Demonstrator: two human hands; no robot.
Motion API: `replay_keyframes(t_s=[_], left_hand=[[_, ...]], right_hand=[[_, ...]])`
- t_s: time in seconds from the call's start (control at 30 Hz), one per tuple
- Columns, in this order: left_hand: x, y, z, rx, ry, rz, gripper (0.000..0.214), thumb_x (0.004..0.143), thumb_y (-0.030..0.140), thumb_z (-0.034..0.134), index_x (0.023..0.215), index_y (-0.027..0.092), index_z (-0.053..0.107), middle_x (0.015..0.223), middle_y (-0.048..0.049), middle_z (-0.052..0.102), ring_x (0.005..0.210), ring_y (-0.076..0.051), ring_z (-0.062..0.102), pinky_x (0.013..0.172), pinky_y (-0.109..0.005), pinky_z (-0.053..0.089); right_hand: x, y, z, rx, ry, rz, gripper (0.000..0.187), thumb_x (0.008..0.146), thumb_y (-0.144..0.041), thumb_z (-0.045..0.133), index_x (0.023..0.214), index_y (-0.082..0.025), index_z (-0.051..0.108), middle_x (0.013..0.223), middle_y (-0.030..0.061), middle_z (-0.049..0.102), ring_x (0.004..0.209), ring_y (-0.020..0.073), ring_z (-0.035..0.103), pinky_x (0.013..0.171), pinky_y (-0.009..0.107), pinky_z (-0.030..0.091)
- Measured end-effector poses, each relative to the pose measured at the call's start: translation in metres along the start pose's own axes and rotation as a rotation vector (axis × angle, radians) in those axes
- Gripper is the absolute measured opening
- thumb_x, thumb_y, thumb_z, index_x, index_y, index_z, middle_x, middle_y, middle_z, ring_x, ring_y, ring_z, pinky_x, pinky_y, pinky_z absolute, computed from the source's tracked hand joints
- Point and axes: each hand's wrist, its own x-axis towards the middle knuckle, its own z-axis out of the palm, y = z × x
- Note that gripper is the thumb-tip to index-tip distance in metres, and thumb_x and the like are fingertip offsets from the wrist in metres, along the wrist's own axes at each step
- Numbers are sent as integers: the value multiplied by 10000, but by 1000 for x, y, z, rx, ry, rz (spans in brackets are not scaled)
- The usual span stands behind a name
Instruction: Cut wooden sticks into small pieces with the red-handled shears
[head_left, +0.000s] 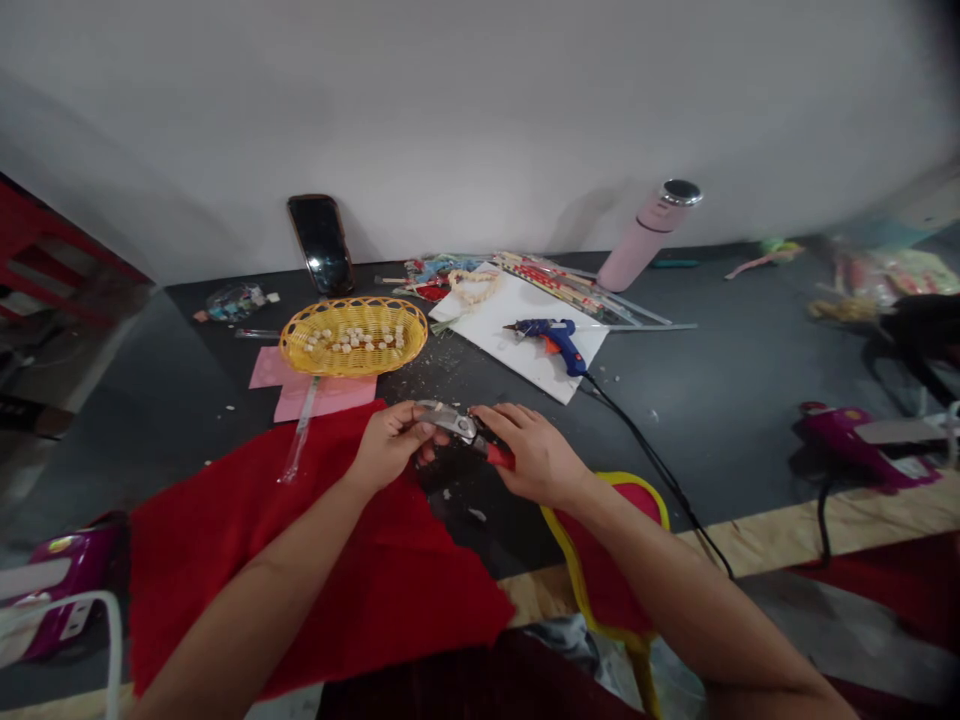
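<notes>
My right hand point(534, 455) is closed round the red handles of a pair of cutting pliers point(466, 430), whose metal jaws point left. My left hand point(390, 440) is pinched at the jaws' tip, its fingers pressed together on something too small to make out. Both hands hover over the dark table point(720, 400), just past the edge of a red felt sheet point(315, 570). A yellow wicker basket point(352, 338) holding several small pale pieces stands a little beyond my left hand. Small pale crumbs lie scattered on the table near the pliers.
A blue glue gun point(553, 338) lies on white paper point(525, 340), its black cord running toward me on the right. A phone point(321, 243) and pink bottle point(649, 235) lean at the wall. Pink felt point(311, 390) lies under the basket. Purple irons point(862, 440) sit at right and left point(67, 580).
</notes>
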Motion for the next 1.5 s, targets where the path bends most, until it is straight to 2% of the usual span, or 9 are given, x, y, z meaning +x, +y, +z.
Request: replay_keyframes(t_s=[0.2,0.4,0.6,0.8,0.93,1.2,1.37,1.5], left_hand=[[-2,0,3,-28,23,-1,186,771,314,627,810,132,618,669,-32,677,436,-80,543,412,-193,447],[0,0,2,-24,17,-5,196,772,307,624,828,119,618,675,-32,669,444,-76,539,417,-190,448],[1,1,-2,-85,-70,-54,218,758,330,641,772,120,583,654,-22,666,431,-74,539,406,-188,443],[4,-1,-9,-183,-197,-95,278,723,362,691,715,125,546,606,-24,665,382,-67,522,362,-171,410],[4,-5,-13,-235,-232,-111,287,720,364,700,724,126,539,577,-16,657,347,-56,492,334,-158,378],[3,-12,-10,-233,-155,-116,264,743,348,682,840,115,607,588,-17,656,356,-62,494,343,-170,385],[3,-11,-1,-205,-46,-25,246,768,328,659,886,115,625,664,-36,674,439,-71,540,423,-181,440],[3,-8,6,-154,38,23,255,749,303,677,934,137,621,703,-27,683,495,-80,561,469,-186,467]], right_hand=[[-2,-1,3,-19,5,13,572,730,-129,488,1297,-154,419,1163,113,544,1042,235,510,934,360,401],[0,1,3,-66,-23,36,616,736,-170,512,1337,-182,377,1205,111,521,1068,252,483,921,389,387],[0,3,-3,-65,-66,7,682,736,-200,533,1383,-188,316,1258,111,491,1100,256,450,927,399,364],[1,6,-5,-16,-63,-38,634,739,-206,528,1351,-182,367,1247,115,507,1090,256,463,928,406,368],[1,7,-3,7,-37,-70,582,753,-216,519,1322,-168,406,1238,119,518,1087,250,478,928,402,383],[-4,0,4,-19,-8,-22,572,743,-156,495,1309,-144,416,1170,126,544,1047,242,512,932,372,407],[-3,-2,6,-31,6,22,568,737,-160,500,1298,-121,419,1179,131,532,1055,243,507,949,365,399],[-2,0,7,-41,8,57,585,737,-173,501,1313,-150,402,1193,123,530,1061,251,497,938,385,394]])
